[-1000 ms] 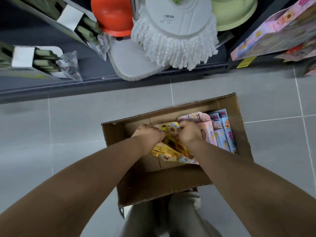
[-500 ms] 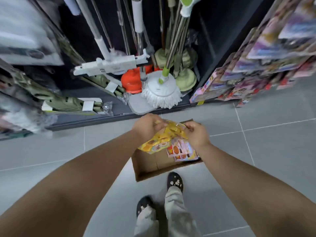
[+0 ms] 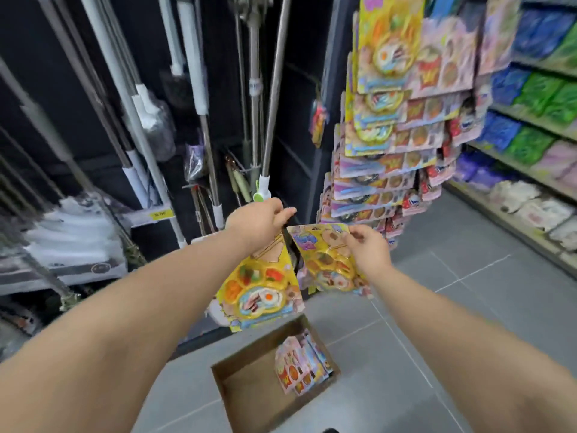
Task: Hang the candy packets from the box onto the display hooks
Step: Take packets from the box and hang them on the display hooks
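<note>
Yellow candy packet (image 3: 259, 285) beneath pinching left hand (image 3: 259, 221); second packet (image 3: 326, 264) down-left of pinching right hand (image 3: 368, 249).

The box (image 3: 238, 398) sits on the floor (image 3: 468, 307), with spare packets (image 3: 296, 367) in its right end. Above it, the left hand (image 3: 259, 223) holds the left packet (image 3: 259, 292) just beside the right packet (image 3: 324, 267), which is in the right hand (image 3: 368, 248). The display rack (image 3: 390, 129) stands ahead to the right, and mop poles (image 3: 199, 89) stand to the left.
</note>
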